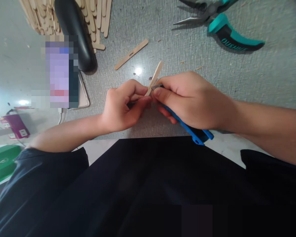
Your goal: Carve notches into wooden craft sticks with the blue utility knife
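My left hand (128,105) pinches a wooden craft stick (156,73) near its lower end, and the stick slants up and to the right. My right hand (189,98) is closed around a blue utility knife (180,121). The knife's short blade rests against the stick, close to my left fingertips. Its handle runs down to the right, under my palm, past the table edge. Farther up the table lies another craft stick (131,54) with a slot cut in its middle.
Long-nose pliers (222,29) with teal handles lie at the upper right. A pile of craft sticks (98,16), a black oblong case (76,36) and a blurred-out phone (59,75) with a cable are at the upper left. Small wood chips dot the grey table (261,79).
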Motion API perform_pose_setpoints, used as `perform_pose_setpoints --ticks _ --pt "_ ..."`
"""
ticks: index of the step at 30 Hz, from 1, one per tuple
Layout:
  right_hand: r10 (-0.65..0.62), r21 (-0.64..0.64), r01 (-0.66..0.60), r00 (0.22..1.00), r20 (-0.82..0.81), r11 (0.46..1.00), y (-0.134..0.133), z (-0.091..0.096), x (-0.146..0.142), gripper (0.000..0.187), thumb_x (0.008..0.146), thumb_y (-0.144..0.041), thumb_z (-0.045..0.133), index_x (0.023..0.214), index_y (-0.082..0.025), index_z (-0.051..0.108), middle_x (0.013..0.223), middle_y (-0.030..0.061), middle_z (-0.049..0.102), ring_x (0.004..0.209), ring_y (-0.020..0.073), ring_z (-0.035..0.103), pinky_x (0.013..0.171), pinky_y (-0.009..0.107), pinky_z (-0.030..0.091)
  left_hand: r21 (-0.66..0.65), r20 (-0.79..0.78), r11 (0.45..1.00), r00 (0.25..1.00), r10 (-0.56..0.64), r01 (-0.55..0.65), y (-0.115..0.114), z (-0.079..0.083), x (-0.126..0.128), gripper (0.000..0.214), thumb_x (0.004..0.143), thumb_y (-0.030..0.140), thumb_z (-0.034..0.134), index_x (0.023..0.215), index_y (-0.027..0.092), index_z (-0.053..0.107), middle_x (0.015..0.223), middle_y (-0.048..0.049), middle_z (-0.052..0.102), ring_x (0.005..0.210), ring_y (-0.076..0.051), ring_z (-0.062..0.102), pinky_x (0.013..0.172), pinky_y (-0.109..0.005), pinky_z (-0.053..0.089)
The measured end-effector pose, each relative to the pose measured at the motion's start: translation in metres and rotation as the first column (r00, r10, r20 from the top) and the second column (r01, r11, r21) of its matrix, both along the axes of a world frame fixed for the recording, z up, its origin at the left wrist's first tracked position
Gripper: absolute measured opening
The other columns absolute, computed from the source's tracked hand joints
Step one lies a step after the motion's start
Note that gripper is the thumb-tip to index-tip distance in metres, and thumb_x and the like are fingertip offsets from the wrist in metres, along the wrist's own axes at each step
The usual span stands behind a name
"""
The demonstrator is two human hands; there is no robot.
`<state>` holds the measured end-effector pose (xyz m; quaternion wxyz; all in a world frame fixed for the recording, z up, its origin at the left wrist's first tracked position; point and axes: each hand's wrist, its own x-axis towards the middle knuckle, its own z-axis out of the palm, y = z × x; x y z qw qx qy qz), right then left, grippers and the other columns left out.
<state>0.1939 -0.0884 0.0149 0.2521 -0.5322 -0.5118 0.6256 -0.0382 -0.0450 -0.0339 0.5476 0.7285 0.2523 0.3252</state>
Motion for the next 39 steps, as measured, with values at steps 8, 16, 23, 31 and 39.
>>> perform_pose_setpoints --ticks 8,16,23,31,39 --pt "0.094 0.073 -0.078 0.964 -0.250 0.994 0.007 -0.007 0.009 0.042 0.125 -0.014 0.058 0.085 -0.022 0.068 0.063 -0.0057 0.064 0.050 0.0099 0.056 0.049 0.027 0.041 -0.339 0.135 0.935 0.989 -0.059 0.103 0.005 0.004 0.001 0.029 0.118 0.048 0.086 0.107 0.025 0.073 0.090 0.0011 0.089 0.054 -0.012 0.076 0.042 -0.023 0.057" --pt "0.151 0.062 -0.139 0.948 -0.281 0.988 0.008 -0.010 0.016 0.037 0.126 -0.031 0.070 0.090 -0.022 0.072 0.067 -0.0031 0.067 0.054 0.0104 0.058 0.050 0.026 0.043 -0.376 0.093 0.921 0.993 -0.069 0.099 0.005 0.004 -0.001 0.038 0.114 0.059 0.089 0.105 0.025 0.075 0.091 -0.0007 0.090 0.051 -0.012 0.074 0.041 -0.023 0.059" --pt "0.082 0.060 -0.067 0.954 -0.288 0.996 0.004 -0.015 0.015 0.040 0.124 -0.047 0.074 0.092 -0.023 0.072 0.073 -0.0031 0.070 0.056 0.0115 0.063 0.051 0.028 0.048 -0.399 0.117 0.915 0.993 -0.018 0.063 0.004 0.002 0.003 0.033 0.115 0.052 0.089 0.108 0.023 0.075 0.093 -0.0023 0.089 0.056 -0.014 0.079 0.047 -0.025 0.064" --pt "0.045 0.067 -0.034 0.986 -0.163 0.997 0.000 -0.011 0.010 0.037 0.126 -0.021 0.062 0.090 -0.022 0.071 0.072 -0.0038 0.070 0.055 0.0100 0.063 0.051 0.027 0.047 -0.428 0.033 0.904 0.999 0.029 -0.012 0.001 0.006 0.002 0.036 0.114 0.056 0.090 0.109 0.025 0.073 0.093 0.0001 0.089 0.062 -0.012 0.080 0.051 -0.025 0.067" --pt "-0.015 0.043 0.014 1.000 0.012 0.999 0.000 -0.001 0.001 0.049 0.124 -0.012 0.065 0.076 -0.023 0.063 0.065 -0.0009 0.065 0.055 0.0103 0.057 0.052 0.032 0.040 -0.361 0.024 0.933 0.999 0.030 -0.019 -0.002 0.007 0.004 0.029 0.118 0.049 0.086 0.107 0.027 0.072 0.091 0.0012 0.087 0.062 -0.011 0.077 0.050 -0.027 0.060"
